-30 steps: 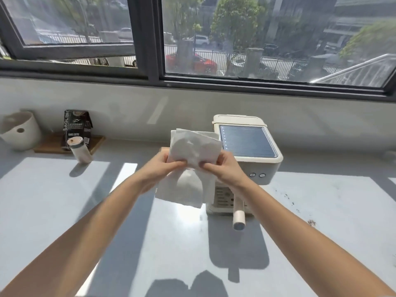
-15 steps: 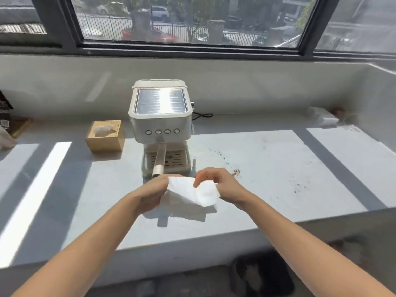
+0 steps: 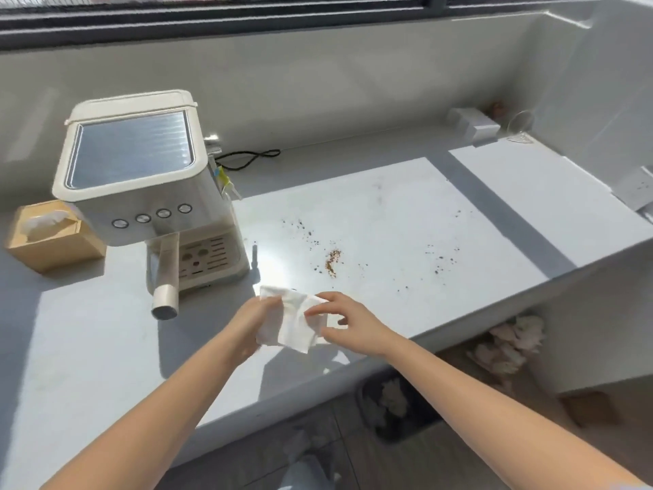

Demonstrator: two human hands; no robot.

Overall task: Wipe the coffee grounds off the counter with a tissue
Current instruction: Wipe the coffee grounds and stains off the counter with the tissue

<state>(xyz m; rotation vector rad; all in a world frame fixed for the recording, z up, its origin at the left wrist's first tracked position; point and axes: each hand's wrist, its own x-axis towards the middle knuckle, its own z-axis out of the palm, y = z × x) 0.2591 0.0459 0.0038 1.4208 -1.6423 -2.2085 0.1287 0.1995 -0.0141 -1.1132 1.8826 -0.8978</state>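
Both hands meet over the front part of the worktop [image 3: 406, 213] and share one white tissue [image 3: 289, 327]. The left hand [image 3: 252, 321] has its fingers curled round the tissue's left edge, and the right hand [image 3: 348, 321] pinches the right side between thumb and fingertips, so each hand is clamped on the paper. The tissue is folded into a rough, crumpled rectangle stretched between them, and it casts a shadow on the surface toward the near edge. Whether its lower edge touches the worktop cannot be told. The coffee grounds [image 3: 332, 258] lie beyond the hands and apart from the tissue. A small dense brown patch sits just past the right hand, with loose specks scattered to its left and further right across the sunlit area. A cream espresso machine [image 3: 141, 178] stands to the left of the grounds, with four round buttons [image 3: 152, 215] on its front. Its portafilter handle [image 3: 166, 277] points toward the near edge, just left of the left hand. A wooden tissue box [image 3: 49, 235] sits beside the machine on its left, with white paper showing at the top. A black power cord [image 3: 247, 159] loops behind the machine along the back wall. Below the worktop, a dark bin [image 3: 395, 404] on the floor holds white paper, and crumpled tissues [image 3: 509, 344] lie heaped further right.
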